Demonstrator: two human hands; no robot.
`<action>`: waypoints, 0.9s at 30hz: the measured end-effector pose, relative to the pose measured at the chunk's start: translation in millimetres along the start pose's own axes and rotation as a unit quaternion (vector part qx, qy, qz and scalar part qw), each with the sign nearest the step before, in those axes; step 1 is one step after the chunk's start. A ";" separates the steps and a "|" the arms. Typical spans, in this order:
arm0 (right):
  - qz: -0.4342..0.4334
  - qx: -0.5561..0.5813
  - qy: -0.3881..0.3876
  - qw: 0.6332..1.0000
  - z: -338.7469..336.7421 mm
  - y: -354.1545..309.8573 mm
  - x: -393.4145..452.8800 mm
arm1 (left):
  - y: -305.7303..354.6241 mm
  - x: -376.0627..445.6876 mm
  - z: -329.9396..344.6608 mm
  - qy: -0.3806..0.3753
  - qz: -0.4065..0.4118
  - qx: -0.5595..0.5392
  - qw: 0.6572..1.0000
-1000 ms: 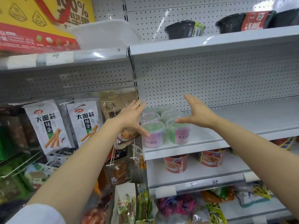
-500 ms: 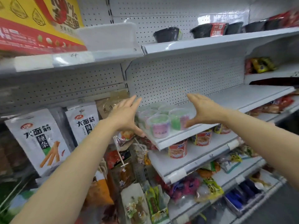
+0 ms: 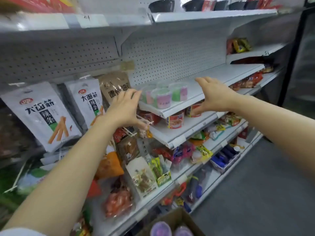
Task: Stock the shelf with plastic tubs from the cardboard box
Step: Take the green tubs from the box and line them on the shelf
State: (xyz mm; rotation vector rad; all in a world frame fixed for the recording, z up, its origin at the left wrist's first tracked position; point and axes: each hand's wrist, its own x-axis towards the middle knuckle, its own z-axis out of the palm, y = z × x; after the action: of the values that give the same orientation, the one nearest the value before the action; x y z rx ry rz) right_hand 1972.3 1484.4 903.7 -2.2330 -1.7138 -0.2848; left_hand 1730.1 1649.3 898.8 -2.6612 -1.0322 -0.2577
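Several clear plastic tubs (image 3: 162, 97) with pink labels and green contents stand grouped at the left end of a white shelf (image 3: 219, 77). My left hand (image 3: 125, 108) hovers just left of the group, fingers straight, holding nothing. To the right of the tubs my right hand (image 3: 215, 95) is spread with its palm toward them, also holding nothing. At the bottom edge a cardboard box (image 3: 175, 217) shows two purple-lidded tubs (image 3: 161, 229) inside.
Hanging snack bags (image 3: 42, 114) fill the pegboard to the left. Red cups (image 3: 174, 120) sit on the shelf below the tubs, with packed snack shelves under that. Black bowls (image 3: 162, 5) line the top shelf. Grey floor lies to the right.
My view has swung right and down, bringing the cardboard box into sight. Both hands have drawn slightly back from the grouped tubs and stay open.
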 end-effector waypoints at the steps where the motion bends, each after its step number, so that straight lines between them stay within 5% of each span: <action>1: 0.004 0.006 -0.001 1.000 3.4 -7.8 -11.0 | 0.3 -13.1 0.0 -0.005 0.004 0.003 1.000; 15: 0.052 0.050 -0.135 0.988 143.3 -87.7 -191.8 | 18.8 -197.7 120.2 -0.141 0.056 -0.024 0.988; 27: 0.011 0.112 -0.338 0.935 405.7 -187.6 -285.9 | 4.1 -328.8 368.0 -0.320 0.036 -0.098 0.942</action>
State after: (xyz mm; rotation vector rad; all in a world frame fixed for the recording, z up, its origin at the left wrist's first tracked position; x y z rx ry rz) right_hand 1703.4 1417.3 451.3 -2.3138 -1.8920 0.7362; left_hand 1517.2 1555.0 463.6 -3.0322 -1.1144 0.5957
